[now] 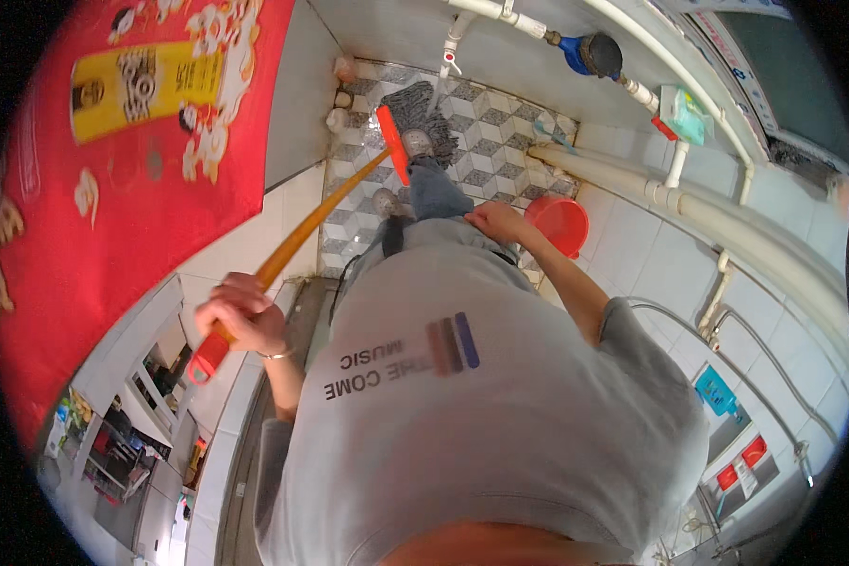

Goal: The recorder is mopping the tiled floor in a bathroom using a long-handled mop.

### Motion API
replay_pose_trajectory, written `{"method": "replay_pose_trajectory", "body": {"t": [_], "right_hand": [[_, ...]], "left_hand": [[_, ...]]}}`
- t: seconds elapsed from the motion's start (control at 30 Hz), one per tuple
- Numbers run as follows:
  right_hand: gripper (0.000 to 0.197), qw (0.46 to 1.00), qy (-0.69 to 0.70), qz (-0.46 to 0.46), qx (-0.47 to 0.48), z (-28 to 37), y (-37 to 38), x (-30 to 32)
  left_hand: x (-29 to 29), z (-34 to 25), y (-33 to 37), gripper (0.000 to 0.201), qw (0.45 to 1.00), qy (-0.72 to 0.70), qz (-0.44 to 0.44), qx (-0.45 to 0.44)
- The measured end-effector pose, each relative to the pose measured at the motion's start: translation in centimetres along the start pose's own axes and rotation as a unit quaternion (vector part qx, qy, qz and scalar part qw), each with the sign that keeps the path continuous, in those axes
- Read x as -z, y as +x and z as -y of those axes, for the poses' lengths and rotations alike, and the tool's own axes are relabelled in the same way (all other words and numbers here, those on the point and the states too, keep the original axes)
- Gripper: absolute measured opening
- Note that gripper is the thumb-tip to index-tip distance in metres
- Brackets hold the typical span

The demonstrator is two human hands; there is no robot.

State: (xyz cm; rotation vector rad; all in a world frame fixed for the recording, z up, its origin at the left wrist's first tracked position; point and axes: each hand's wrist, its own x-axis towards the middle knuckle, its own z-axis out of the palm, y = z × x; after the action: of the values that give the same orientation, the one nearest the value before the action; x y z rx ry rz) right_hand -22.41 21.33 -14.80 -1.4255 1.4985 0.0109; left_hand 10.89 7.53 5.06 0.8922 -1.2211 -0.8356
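Note:
My left hand (241,313) grips the upper end of a long orange handle (302,231), just above its red end cap (205,358). The handle runs down to a red squeegee head (392,143) that rests on the patterned floor tiles (486,141) in front of my shoes. My right hand (498,221) rests against my hip at the hem of my grey shirt, fingers curled, with nothing visibly in it. A red plastic bucket (558,224) stands on the floor just right of that hand.
A grey string mop (423,111) lies on the tiles beyond the squeegee. White pipes (689,203) and a blue water meter (590,52) run along the right wall. A red poster (132,160) covers the left wall. Small jars (340,94) stand in the far corner.

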Motion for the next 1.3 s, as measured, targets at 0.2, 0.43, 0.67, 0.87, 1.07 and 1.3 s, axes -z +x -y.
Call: {"method": "replay_pose_trajectory", "body": {"t": [0.2, 0.43, 0.67, 0.87, 1.07, 1.3], "right_hand": [[0.037, 0.989, -0.09, 0.109, 0.034, -0.6, 5.8, 3.4], [0.038, 0.991, -0.08, 0.106, -0.018, 1.9, 6.9, 3.6], [0.04, 0.999, -0.027, 0.004, -0.017, 4.8, 5.4, 3.0], [0.041, 0.999, -0.018, 0.011, -0.042, 3.6, 9.3, 0.9], [0.041, 1.0, 0.007, -0.014, -0.008, 6.8, 9.1, 3.3], [0.044, 0.999, -0.024, -0.032, -0.016, 4.2, 14.5, 2.5]], "left_hand": [[-2.1, 2.9, -1.2, 0.027, 0.976, -0.086, 0.169, 0.111], [-1.9, 2.8, -1.2, 0.032, 0.981, 0.034, 0.15, 0.115], [2.2, 0.8, -2.0, 0.035, 0.99, 0.025, 0.039, 0.136], [3.6, 1.6, -2.8, 0.033, 0.988, 0.004, 0.04, 0.152], [4.0, 3.1, -3.0, 0.031, 0.99, -0.029, 0.076, 0.114], [3.4, 4.0, 0.0, 0.036, 0.992, -0.042, 0.068, 0.101]]}}
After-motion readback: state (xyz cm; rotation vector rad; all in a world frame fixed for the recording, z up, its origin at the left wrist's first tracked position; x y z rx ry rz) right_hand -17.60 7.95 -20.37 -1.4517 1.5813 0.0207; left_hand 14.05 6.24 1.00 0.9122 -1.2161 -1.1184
